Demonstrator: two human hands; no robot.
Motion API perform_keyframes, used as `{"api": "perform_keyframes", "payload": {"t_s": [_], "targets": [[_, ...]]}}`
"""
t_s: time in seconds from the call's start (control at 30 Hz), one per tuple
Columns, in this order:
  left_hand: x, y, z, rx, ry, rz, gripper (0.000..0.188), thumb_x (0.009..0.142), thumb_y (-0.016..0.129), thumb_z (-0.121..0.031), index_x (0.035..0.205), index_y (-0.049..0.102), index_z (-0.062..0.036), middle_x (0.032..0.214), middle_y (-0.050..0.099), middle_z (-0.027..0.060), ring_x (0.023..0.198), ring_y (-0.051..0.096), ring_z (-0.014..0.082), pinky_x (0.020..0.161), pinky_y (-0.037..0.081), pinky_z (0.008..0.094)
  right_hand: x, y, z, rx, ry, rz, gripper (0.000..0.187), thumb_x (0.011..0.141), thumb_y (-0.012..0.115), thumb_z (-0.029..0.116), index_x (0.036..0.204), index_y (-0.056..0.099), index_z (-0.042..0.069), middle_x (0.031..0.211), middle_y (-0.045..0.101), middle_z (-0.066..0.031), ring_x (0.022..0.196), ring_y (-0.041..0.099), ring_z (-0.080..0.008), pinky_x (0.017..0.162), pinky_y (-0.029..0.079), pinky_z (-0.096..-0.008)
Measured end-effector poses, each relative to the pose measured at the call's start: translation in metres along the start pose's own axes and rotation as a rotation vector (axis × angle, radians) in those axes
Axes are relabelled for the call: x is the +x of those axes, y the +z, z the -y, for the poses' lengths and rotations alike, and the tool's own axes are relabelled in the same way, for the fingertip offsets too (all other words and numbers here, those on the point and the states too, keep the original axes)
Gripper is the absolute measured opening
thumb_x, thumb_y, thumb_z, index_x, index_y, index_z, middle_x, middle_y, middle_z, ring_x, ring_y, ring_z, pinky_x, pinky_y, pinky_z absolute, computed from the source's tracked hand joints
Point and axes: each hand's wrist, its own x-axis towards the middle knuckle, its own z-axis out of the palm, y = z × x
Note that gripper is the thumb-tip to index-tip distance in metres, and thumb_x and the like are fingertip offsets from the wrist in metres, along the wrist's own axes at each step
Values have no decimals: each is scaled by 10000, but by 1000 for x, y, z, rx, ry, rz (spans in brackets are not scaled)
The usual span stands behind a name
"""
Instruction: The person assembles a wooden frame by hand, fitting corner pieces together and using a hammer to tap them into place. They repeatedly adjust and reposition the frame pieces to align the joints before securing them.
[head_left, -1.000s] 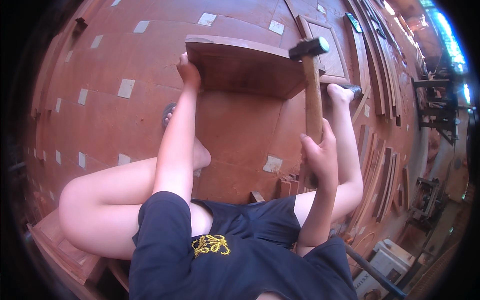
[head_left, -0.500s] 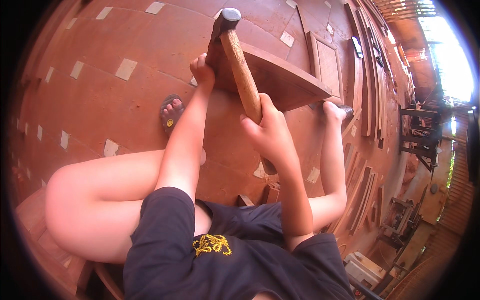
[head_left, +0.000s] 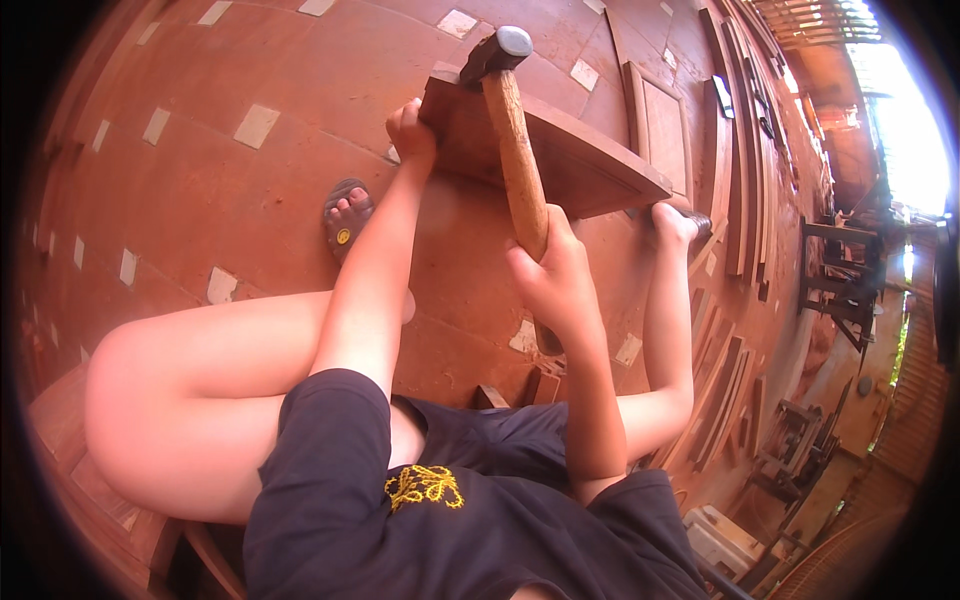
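Since a second ago the hammer (head_left: 515, 140) has swung from over the right end of the brown wooden panel (head_left: 578, 175) to its left end, and the panel now slopes more, its right end nearer the person.

Nearest to me is the seated person's dark shirt (head_left: 540, 530) with its yellow embroidery (head_left: 425, 487), and some woodwork (head_left: 75, 470) shows by the bent left knee. To the near right sits a pale box-shaped machine (head_left: 722, 540).

A little farther off, small wood blocks (head_left: 545, 385) lie just beyond the shorts. Above them the right hand (head_left: 556, 275) has its grip wrapped firmly around the hammer's wooden handle, with the thumb along it and the dark head on the far side. Whether the head touches the panel I can't tell from here.

The left hand (head_left: 413, 135) has its grip closed on the panel's left end. The panel is tilted beyond the knees, its right end near the right foot (head_left: 672, 222); the sandalled left foot (head_left: 347, 212) stands on the reddish tiled floor (head_left: 270, 200).

To the far right, a framed panel (head_left: 662, 125) lies just beside long boards (head_left: 738, 180), and a dark stand (head_left: 835, 270) is well apart.
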Motion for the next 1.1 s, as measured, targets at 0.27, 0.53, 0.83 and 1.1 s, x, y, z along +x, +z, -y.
{"api": "perform_keyframes", "payload": {"t_s": [0.27,0.53,0.83,1.1], "targets": [[2,-2,1,-110,-208,57,356,886,496,-194,661,584,68,644,607,254,588,566,366,611,407,461,-14,-3,-3,119,-88,-135,378,881,622,108,1213,486,-11,683,630,-186,612,659,-305,594,503,-395],[-1,2,22,228,125,107,201,895,556,-110,834,720,-10,714,653,214,711,650,388,664,482,511,-10,-2,-21,27,-51,-28,405,860,611,94,1219,465,-26,725,634,-276,731,636,-480,658,503,-506],[18,-5,87,485,271,96,262,909,447,-54,824,670,55,769,688,221,677,661,358,612,501,477,-40,-4,-50,201,-18,-56,408,869,662,61,1239,505,-12,866,699,-221,747,711,-254,682,529,-354],[28,-5,90,-2,-220,29,430,938,430,-241,858,666,110,839,682,279,733,633,379,701,497,475,-17,-28,-72,-62,-17,-297,366,852,624,82,1159,444,-1,741,633,-307,736,622,-518,640,488,-567]]}}
